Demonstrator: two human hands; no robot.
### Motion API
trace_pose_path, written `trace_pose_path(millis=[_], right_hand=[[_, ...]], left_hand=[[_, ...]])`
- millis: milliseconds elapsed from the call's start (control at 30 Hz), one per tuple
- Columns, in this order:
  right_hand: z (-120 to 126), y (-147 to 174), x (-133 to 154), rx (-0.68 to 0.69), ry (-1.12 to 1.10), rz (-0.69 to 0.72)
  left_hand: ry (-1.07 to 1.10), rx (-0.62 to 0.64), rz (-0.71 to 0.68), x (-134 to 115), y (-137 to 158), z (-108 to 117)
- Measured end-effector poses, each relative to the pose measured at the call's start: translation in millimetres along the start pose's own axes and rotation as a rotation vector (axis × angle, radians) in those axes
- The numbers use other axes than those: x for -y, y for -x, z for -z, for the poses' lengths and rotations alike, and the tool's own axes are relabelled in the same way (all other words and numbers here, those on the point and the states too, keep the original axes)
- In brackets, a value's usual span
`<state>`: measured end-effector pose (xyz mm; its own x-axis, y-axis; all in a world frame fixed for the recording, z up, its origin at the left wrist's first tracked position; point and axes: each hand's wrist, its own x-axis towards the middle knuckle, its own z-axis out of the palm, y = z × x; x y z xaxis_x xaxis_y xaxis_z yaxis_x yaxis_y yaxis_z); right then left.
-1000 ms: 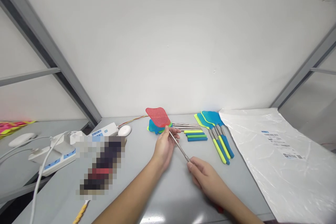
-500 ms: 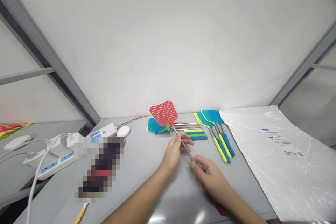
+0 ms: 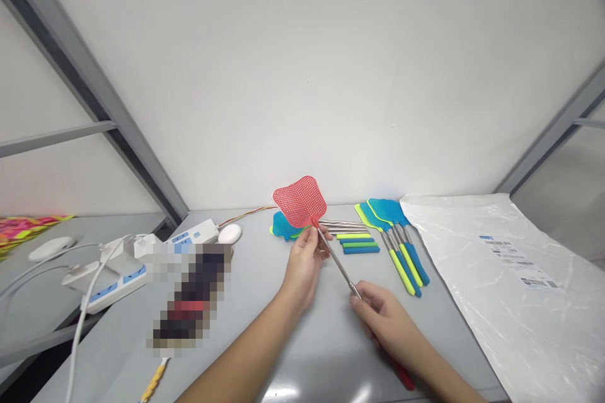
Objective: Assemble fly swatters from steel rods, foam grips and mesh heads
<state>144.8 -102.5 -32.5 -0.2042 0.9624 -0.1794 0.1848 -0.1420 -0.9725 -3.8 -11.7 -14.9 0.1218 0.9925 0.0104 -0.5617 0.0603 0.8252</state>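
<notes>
A red fly swatter (image 3: 302, 200) with a perforated head and a thin metal rod slants across the middle of the grey table. At the base of its head, my left hand (image 3: 306, 261) pinches the rod. My right hand (image 3: 385, 321) is closed around the lower rod, and the red handle end shows below it. Behind my left hand lie blue and green fly swatter heads (image 3: 285, 227), metal rods (image 3: 347, 227) and several loose blue, green and yellow-green handles (image 3: 358, 244). Further right rests a fan of blue and yellow-green fly swatters (image 3: 397, 233).
A white plastic mailing bag (image 3: 501, 277) covers the right side of the grey table (image 3: 246, 321). To the left are power strips (image 3: 116, 286) with plugs and cables, a white round device (image 3: 229, 233) and a blurred-out dark object (image 3: 193, 296). A white wall stands behind.
My left hand has moved up the rod to the base of the red head. The right hand keeps its grip low on the rod. The whole view has shifted slightly.
</notes>
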Motion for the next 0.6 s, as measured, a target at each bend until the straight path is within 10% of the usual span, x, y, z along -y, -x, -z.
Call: trace_pose_path(millis=[600], right_hand=[[18,-5,18,-0.090,0.233,0.157]], left_hand=[[-0.106,0.148,-0.065,-21,15,-11]])
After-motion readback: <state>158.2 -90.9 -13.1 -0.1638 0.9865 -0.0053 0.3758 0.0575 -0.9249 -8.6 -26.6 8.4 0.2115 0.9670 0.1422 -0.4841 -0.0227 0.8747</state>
